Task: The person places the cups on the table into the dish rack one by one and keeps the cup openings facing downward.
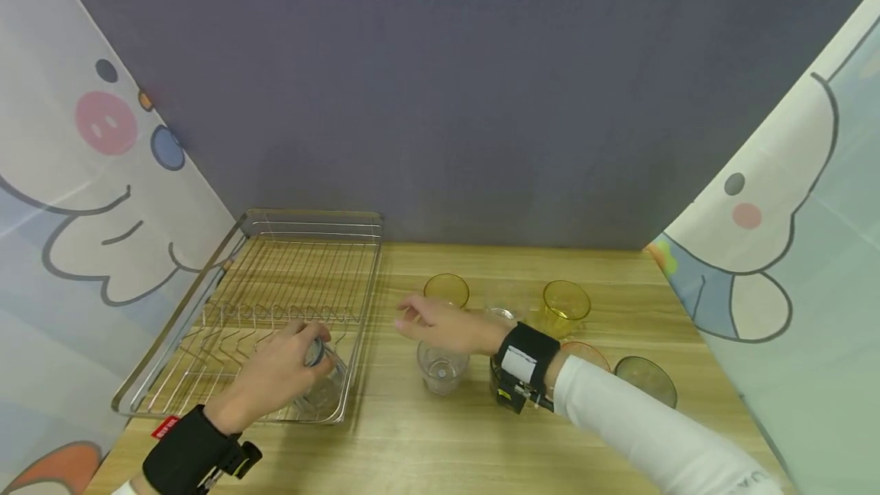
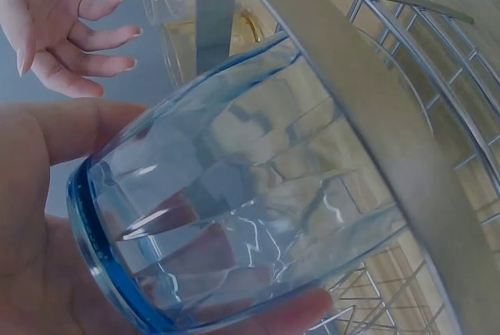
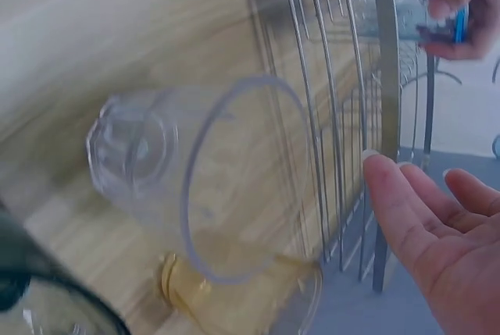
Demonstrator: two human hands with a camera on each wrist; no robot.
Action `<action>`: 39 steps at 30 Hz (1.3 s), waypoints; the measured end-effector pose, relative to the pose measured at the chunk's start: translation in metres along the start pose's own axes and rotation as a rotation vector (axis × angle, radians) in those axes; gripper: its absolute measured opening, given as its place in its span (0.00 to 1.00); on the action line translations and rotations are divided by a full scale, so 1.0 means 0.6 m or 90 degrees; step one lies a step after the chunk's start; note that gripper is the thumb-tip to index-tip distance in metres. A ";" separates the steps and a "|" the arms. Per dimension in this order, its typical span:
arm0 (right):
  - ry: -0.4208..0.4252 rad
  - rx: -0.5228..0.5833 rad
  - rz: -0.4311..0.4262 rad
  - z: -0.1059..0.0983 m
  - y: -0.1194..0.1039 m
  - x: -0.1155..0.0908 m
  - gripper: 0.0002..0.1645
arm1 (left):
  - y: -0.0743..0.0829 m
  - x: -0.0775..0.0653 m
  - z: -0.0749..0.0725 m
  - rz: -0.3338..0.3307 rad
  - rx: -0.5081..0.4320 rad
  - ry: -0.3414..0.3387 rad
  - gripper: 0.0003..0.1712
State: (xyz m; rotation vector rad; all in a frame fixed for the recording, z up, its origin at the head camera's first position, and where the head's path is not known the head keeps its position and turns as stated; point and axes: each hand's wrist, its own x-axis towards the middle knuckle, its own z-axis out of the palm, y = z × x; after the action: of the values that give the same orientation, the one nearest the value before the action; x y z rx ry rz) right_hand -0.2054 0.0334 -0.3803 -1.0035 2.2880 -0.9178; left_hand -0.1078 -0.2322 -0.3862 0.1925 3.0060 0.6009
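My left hand (image 1: 275,369) grips a clear, blue-tinted drinking glass (image 2: 226,202) over the front right corner of the wire dish rack (image 1: 376,281). In the left wrist view the glass lies tilted, its thick blue ring end between thumb and fingers, its other end behind the rack's flat metal rail (image 2: 391,155). My right hand (image 1: 440,323) hovers with loosely extended fingers, holding nothing. It is between the rack and the other glasses, nearest a clear tumbler (image 1: 442,373) that stands upright on the table.
Two yellow glasses (image 1: 567,304) stand at the back, one of them partly behind the right hand. Another clear glass (image 1: 502,312), an orange-rimmed one (image 1: 587,354) and a grey one (image 1: 646,380) stand by the right forearm. A grey panel (image 1: 454,98) rises behind the wooden table (image 1: 406,441).
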 end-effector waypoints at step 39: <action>0.013 -0.005 0.034 0.020 0.006 -0.002 0.34 | -0.011 0.015 0.033 0.008 0.025 -0.071 0.27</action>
State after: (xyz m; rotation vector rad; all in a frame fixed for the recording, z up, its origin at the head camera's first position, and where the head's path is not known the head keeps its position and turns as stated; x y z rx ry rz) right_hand -0.1986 0.0316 -0.3905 -0.9359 2.3259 -0.9010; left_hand -0.1155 -0.2298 -0.4075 0.2380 2.9129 0.5145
